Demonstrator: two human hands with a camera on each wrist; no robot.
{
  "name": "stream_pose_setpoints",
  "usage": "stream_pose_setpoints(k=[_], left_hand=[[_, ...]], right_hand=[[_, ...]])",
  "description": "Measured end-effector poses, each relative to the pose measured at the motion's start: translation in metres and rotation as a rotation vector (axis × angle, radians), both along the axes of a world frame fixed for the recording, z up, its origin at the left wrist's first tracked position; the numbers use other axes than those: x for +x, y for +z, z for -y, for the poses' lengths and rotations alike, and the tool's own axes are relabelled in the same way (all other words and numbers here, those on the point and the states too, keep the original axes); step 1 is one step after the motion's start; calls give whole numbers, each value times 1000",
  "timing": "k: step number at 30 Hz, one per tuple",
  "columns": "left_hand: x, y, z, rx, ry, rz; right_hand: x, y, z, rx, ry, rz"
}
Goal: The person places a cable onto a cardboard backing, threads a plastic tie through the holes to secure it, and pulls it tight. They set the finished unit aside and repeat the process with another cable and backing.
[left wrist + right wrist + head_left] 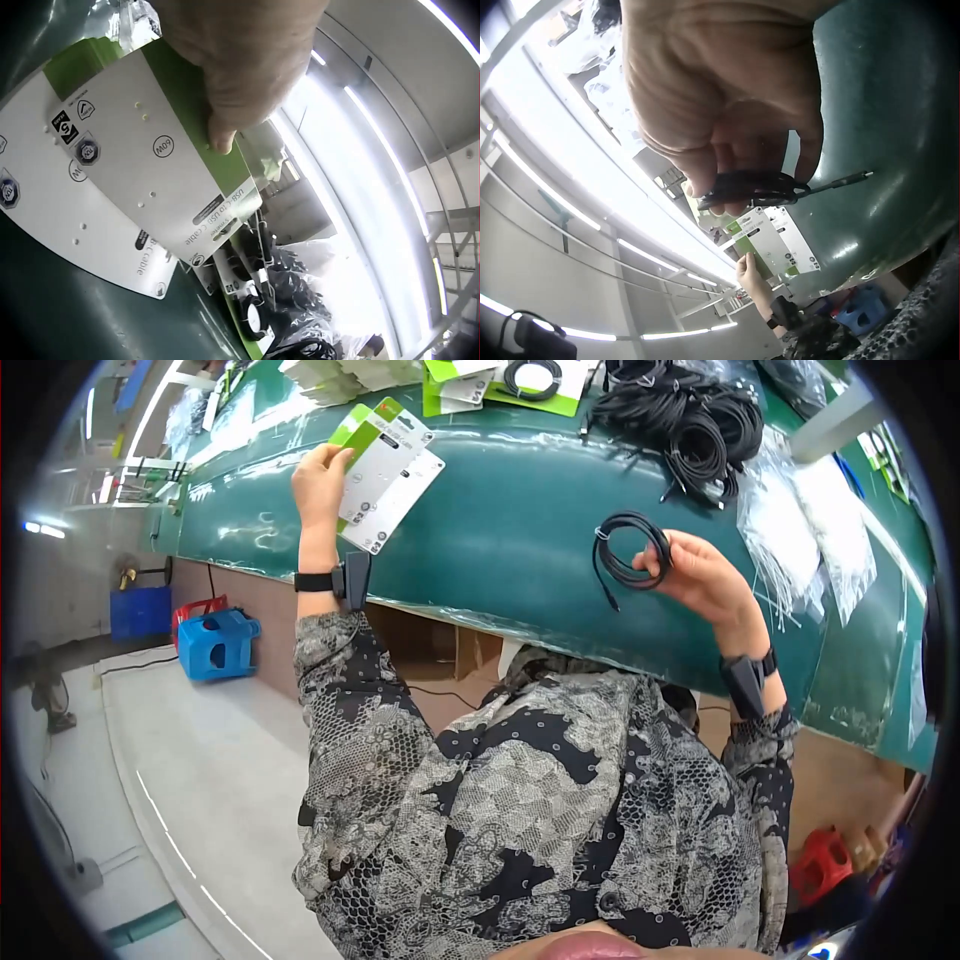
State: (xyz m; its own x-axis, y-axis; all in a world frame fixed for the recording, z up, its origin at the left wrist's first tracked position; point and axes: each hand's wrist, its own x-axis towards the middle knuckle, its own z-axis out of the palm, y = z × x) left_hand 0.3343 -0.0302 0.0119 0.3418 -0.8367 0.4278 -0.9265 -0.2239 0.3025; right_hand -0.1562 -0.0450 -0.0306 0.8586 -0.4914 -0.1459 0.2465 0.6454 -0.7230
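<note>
the right hand (705,575) is pinching a coiled black cable (622,519) in its grip over the green bench (500,530), while the left hand (320,485) is gripping packaging cards (388,475), tilted, well apart to the cable's left.

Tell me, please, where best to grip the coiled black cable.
Pinch the coiled black cable across its strands at the right rim, coming from the right as the right hand does: it is an open ring, its loose plug end dangles lower left.
</note>
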Motion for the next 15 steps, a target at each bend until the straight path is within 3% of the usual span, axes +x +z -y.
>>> stream_pose_setpoints(k=[2, 3, 6, 8, 11, 12, 13, 15], left_hand=[[-16, 19, 5, 147, 23, -275], [-18, 22, 7, 139, 21, -277], [-34, 21, 14, 253, -334, -687], [-78, 18, 16, 331, -406, -747], [-150, 4, 18, 503, -537, -857], [-167, -3, 20, 683, -607, -1004], [-182, -10, 20, 865, -672, -1144], [-204, -23, 26, 927, -714, -1214]], right_hand=[[-5, 7, 0, -109, -57, -56], [-2, 14, 0, -117, -58, -58], [18, 40, -12, -1304, -435, -415], [26, 56, -13, -1797, -496, -596], [38, 53, -17, -1980, -515, -526], [37, 49, -20, -1977, -499, -556], [36, 44, -23, -2012, -437, -539], [34, 38, -25, -2080, -326, -479]])
